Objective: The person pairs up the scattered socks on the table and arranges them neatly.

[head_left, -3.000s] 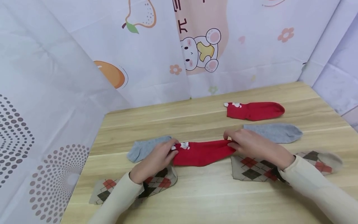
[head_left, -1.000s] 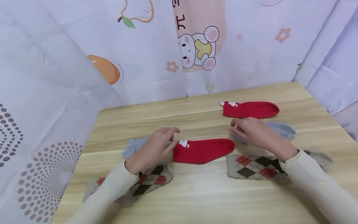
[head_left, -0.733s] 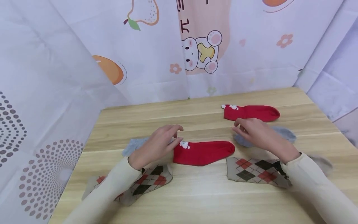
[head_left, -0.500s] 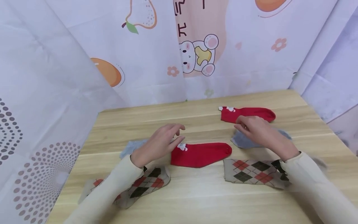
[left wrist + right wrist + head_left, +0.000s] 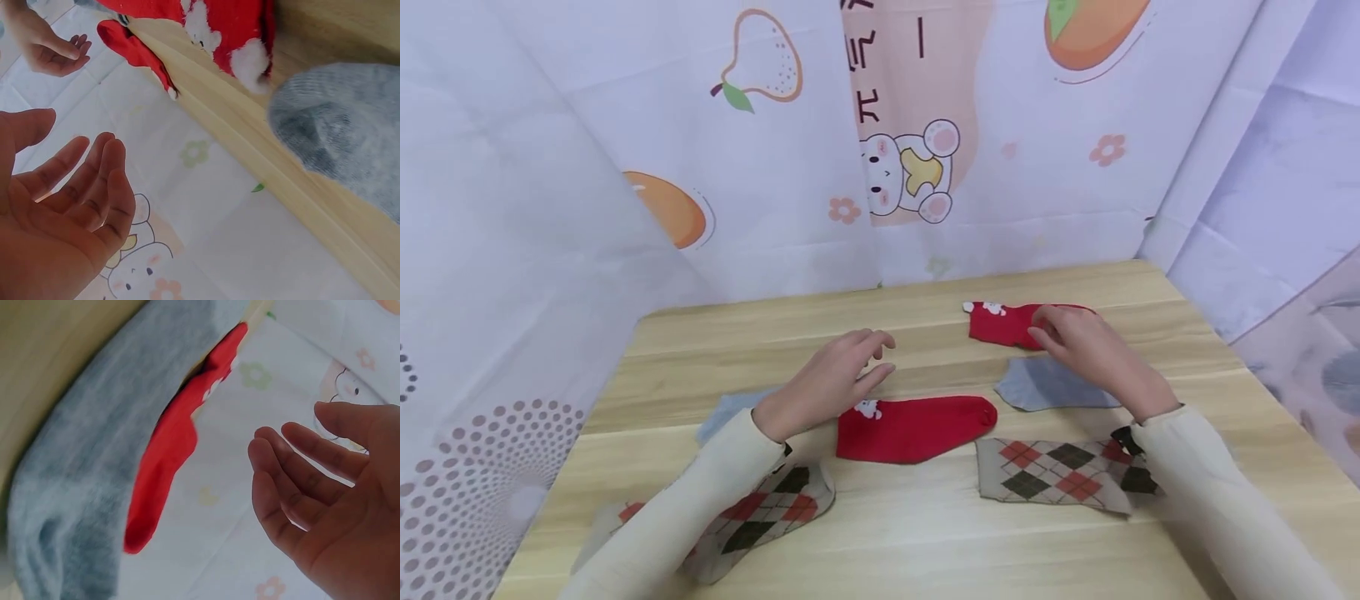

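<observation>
My left hand (image 5: 827, 379) hovers with loosely bent fingers and nothing in its grasp. Just to its right lies a red sock (image 5: 917, 429) with a white furry figure at its cuff. Beneath the left arm are a grey sock (image 5: 733, 410) and an argyle sock (image 5: 775, 508), both partly covered. My right hand (image 5: 1086, 350), likewise holding nothing, is above a second grey sock (image 5: 1045, 385) and hides part of another red sock (image 5: 1000, 323). Below that wrist lies a second argyle sock (image 5: 1052, 473). Both wrist views show relaxed fingers apart from the socks.
The socks lie flat on a light wooden table (image 5: 910, 533). A white printed curtain (image 5: 775, 192) hangs along the table's back edge and left side. More pale cloth (image 5: 1262, 242) hangs at the right.
Three seconds ago both hands pinched the ends of the middle red sock. They have let go and lifted off it, and the sock lies flat. The head view has shifted a little.
</observation>
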{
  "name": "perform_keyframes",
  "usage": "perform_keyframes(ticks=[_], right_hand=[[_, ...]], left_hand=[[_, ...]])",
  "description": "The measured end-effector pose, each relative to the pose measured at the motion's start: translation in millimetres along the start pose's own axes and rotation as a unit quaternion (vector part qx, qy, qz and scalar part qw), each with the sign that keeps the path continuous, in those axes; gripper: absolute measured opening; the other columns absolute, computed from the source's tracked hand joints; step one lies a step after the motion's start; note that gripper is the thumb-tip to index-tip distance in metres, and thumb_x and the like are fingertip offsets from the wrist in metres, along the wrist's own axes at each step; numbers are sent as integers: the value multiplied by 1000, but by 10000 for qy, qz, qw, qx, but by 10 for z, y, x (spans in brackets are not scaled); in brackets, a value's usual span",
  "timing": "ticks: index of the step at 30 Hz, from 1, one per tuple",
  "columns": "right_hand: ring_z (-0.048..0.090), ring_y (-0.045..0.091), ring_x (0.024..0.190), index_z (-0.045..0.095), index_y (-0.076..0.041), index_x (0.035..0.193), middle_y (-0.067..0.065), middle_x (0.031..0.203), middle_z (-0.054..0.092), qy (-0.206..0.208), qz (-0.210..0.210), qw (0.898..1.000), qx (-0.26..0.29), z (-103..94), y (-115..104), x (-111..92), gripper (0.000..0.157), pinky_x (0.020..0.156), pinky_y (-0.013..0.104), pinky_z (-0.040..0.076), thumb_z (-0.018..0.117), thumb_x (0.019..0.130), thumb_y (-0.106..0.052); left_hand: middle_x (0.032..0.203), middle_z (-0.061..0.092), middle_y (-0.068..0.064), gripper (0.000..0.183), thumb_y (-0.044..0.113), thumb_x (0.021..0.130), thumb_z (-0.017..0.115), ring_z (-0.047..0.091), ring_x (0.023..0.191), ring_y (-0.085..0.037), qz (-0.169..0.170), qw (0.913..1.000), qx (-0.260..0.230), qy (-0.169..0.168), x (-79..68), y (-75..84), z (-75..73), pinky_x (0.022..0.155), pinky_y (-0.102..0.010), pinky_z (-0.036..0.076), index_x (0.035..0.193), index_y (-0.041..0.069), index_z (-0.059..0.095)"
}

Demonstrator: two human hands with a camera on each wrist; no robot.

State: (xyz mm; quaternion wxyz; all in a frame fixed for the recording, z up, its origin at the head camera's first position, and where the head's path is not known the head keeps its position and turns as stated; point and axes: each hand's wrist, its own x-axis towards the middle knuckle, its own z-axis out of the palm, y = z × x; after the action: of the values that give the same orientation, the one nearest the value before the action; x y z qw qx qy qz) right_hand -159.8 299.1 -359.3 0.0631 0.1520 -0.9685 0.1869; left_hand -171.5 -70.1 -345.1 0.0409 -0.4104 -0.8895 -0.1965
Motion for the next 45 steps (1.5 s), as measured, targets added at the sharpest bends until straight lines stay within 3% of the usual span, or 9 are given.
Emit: perform_keyframes(ticks=[7, 18, 24, 29, 36, 45], right_hand=[[63, 36, 95, 63, 6, 113, 21, 103, 68, 105, 152, 9997, 164, 12, 127, 124, 24, 83, 52, 52, 64, 96, -11], [59, 42, 103, 61, 9, 115, 26, 108, 66, 344, 415, 9985, 74, -137, 292, 1, 26, 89, 57, 48, 63, 96, -8], [54, 46, 110, 58, 9, 120, 28, 115, 62, 363, 632, 9973, 53, -65, 360, 24, 31, 95, 59, 45, 63, 95, -9], [48, 47, 118, 55, 7, 125, 29, 121, 58, 397, 687, 9968, 109, 32, 321, 115, 34, 102, 59, 39, 60, 97, -11], [48, 46, 120, 53, 7, 128, 29, 125, 57, 315, 792, 9963, 107, -19, 260, 187, 36, 104, 58, 39, 60, 98, -12], [48, 43, 119, 52, 6, 130, 28, 127, 56, 296, 971, 9946, 219, -5, 203, 253, 39, 104, 57, 40, 62, 97, -12]], left_hand=[[107, 64, -2, 32, 27, 97, 66, 64, 93, -17, 9, 10000, -9, 78, 114, -93, 25, 77, -27, 55, 124, 13, 60], [108, 64, 0, 31, 25, 95, 67, 63, 96, -16, 128, 9996, -232, -55, 540, -101, 182, 81, -27, 54, 123, 14, 60], [109, 64, -3, 28, 24, 97, 66, 64, 100, -23, 191, 9992, -271, -207, 720, -148, 234, 84, -30, 55, 121, 12, 61], [112, 63, -3, 29, 26, 97, 65, 63, 103, -22, -75, 9991, -269, -333, 770, -241, 273, 85, -33, 54, 123, 13, 60], [120, 62, -8, 31, 23, 98, 65, 61, 108, -24, 12, 9985, -424, -334, 1030, -259, 345, 90, -35, 53, 125, 9, 59], [120, 62, -10, 31, 22, 98, 63, 59, 110, -26, -105, 9973, -581, -426, 1229, -263, 366, 91, -37, 51, 125, 7, 60]])
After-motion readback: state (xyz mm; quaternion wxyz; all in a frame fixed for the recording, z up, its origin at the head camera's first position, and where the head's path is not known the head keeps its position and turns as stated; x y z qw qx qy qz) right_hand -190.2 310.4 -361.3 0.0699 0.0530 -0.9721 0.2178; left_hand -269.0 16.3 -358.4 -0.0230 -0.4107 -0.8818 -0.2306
